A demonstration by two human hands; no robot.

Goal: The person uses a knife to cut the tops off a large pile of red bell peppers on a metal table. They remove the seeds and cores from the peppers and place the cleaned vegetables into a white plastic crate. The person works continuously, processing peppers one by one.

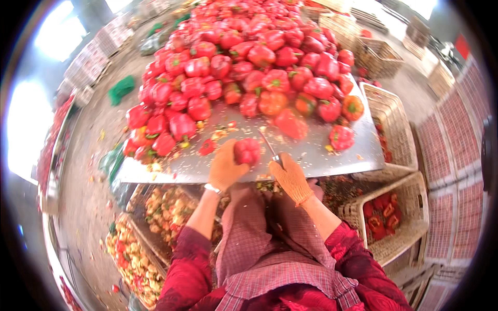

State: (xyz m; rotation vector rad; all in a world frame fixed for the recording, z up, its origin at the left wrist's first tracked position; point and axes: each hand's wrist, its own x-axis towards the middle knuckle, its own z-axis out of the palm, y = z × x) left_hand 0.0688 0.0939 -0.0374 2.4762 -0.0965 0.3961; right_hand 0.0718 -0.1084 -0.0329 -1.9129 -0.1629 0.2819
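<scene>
My left hand [227,166], in an orange knitted glove, holds a red bell pepper [247,151] just above the near edge of a metal tabletop [249,171]. My right hand [290,177], gloved alike, grips a knife [268,144] by its handle, its narrow blade pointing up and away to the left. Blade and held pepper are apart. Beyond both hands lies a large heap of red bell peppers [241,58], some partly orange or green. A blurred red pepper [291,123] sits between the heap and the knife. Seeds and scraps are scattered on the metal.
At the right, a plastic crate [418,217] holds cut red peppers [383,217]; another crate [400,128] stands beyond it. Down on the left are containers of pepper cores [167,210] and a heap of scraps [132,260]. Green netting [121,90] lies on the floor.
</scene>
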